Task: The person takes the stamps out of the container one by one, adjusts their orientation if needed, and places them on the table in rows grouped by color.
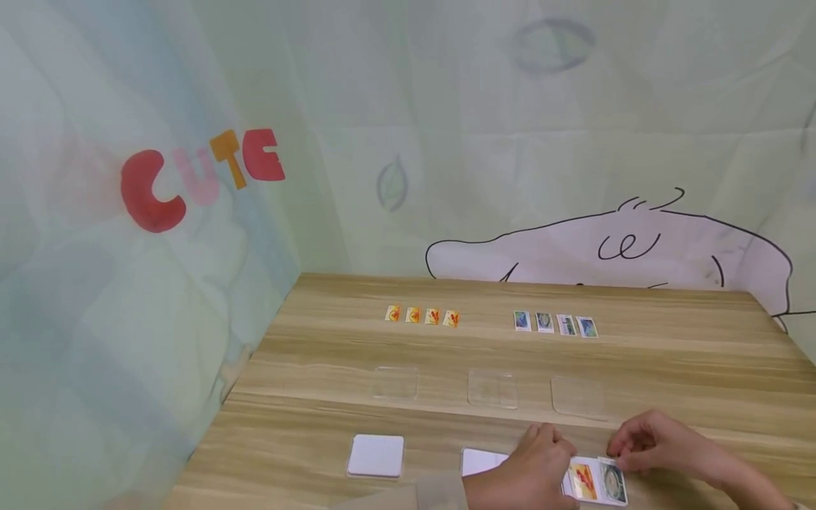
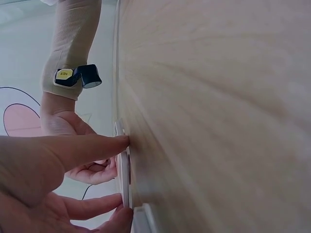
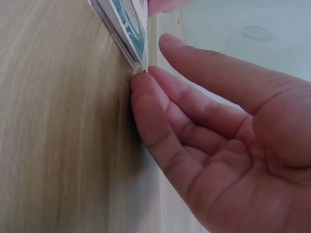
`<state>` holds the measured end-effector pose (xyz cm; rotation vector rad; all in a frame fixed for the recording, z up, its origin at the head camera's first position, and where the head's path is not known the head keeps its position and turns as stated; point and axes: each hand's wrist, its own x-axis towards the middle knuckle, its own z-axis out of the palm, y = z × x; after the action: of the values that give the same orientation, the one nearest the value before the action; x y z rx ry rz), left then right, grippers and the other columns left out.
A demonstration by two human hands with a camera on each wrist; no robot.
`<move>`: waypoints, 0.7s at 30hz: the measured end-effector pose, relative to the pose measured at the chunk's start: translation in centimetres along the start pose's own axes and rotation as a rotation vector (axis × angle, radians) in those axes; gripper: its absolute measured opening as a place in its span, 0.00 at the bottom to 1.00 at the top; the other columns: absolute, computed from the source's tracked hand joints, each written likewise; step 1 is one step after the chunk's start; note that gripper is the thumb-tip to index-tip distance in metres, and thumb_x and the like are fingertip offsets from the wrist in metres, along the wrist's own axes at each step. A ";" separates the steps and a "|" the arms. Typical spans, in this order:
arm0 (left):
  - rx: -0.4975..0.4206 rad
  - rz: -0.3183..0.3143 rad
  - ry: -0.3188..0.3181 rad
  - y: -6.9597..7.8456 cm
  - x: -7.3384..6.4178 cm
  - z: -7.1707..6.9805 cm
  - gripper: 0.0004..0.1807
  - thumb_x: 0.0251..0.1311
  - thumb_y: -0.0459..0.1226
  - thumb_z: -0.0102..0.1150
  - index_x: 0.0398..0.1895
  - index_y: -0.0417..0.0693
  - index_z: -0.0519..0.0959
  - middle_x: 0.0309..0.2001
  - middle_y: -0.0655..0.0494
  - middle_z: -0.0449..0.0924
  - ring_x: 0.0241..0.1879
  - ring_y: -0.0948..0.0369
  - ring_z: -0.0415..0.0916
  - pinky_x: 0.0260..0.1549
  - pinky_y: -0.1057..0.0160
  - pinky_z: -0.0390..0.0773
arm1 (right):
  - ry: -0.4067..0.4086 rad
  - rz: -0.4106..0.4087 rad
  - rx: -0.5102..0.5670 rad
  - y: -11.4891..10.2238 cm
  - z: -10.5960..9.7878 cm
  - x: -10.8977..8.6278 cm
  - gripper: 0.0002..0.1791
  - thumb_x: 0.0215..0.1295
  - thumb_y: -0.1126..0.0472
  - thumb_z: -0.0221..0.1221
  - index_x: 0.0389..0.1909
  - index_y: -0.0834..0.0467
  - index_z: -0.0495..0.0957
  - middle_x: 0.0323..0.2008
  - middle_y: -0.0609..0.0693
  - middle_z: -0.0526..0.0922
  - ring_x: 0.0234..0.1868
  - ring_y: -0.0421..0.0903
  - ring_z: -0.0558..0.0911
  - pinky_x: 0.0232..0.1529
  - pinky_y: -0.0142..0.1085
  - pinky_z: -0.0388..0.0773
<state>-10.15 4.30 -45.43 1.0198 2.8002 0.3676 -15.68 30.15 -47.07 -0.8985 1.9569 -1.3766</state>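
Observation:
My left hand (image 1: pixel 529 471) holds a white card in a clear, flat case (image 1: pixel 598 473) at the front of the table. In the left wrist view, the thumb and fingers pinch opposite edges of that case (image 2: pixel 125 182). An orange stamp (image 1: pixel 583 482) and a blue-green stamp (image 1: pixel 613 483) lie side by side on the card. My right hand (image 1: pixel 666 450) is at the card's far right corner. A fingertip touches this corner in the right wrist view, while the thumb (image 3: pixel 194 60) stands apart from it. The left hand covers the card's left part.
Left of the hands lie two more white cards, one partly hidden (image 1: pixel 481 462) and one farther left (image 1: pixel 376 455). Three clear plastic pieces (image 1: pixel 492 389) form a row behind. Farther back are several orange stamps (image 1: pixel 412 315) and several blue-green stamps (image 1: pixel 544 323), before a cloth wall.

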 end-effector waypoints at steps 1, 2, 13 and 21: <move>0.000 -0.002 0.001 0.0 0.0 0.0 0.33 0.46 0.54 0.77 0.55 0.52 0.81 0.45 0.63 0.71 0.47 0.68 0.61 0.49 0.73 0.63 | -0.004 -0.005 -0.005 0.0 0.0 0.0 0.05 0.66 0.72 0.60 0.39 0.71 0.80 0.32 0.43 0.84 0.31 0.31 0.78 0.27 0.29 0.76; 0.004 -0.003 0.003 0.1 0.0 0.0 0.33 0.45 0.54 0.77 0.55 0.52 0.81 0.45 0.63 0.71 0.47 0.68 0.61 0.48 0.73 0.63 | -0.008 -0.010 -0.004 0.1 0.1 0.0 0.05 0.65 0.72 0.60 0.39 0.71 0.80 0.32 0.43 0.84 0.31 0.31 0.78 0.27 0.29 0.76; 0.005 -0.013 -0.008 0.1 0.2 0.2 0.33 0.45 0.54 0.78 0.54 0.52 0.82 0.43 0.63 0.71 0.46 0.68 0.61 0.47 0.73 0.63 | 0.005 -0.026 -0.053 0.1 0.4 0.2 0.03 0.64 0.71 0.62 0.36 0.68 0.82 0.31 0.39 0.82 0.32 0.31 0.76 0.28 0.28 0.73; 0.045 -0.020 0.013 0.2 0.1 0.3 0.33 0.44 0.56 0.78 0.54 0.54 0.82 0.42 0.64 0.71 0.46 0.68 0.61 0.47 0.74 0.62 | 0.065 -0.055 -0.135 0.0 1.0 0.3 0.02 0.61 0.73 0.65 0.32 0.67 0.81 0.27 0.39 0.81 0.29 0.29 0.75 0.25 0.29 0.72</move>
<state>-10.04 4.63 -45.70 1.0019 2.8404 0.3121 -15.12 29.33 -47.38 -0.9877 2.1097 -1.3314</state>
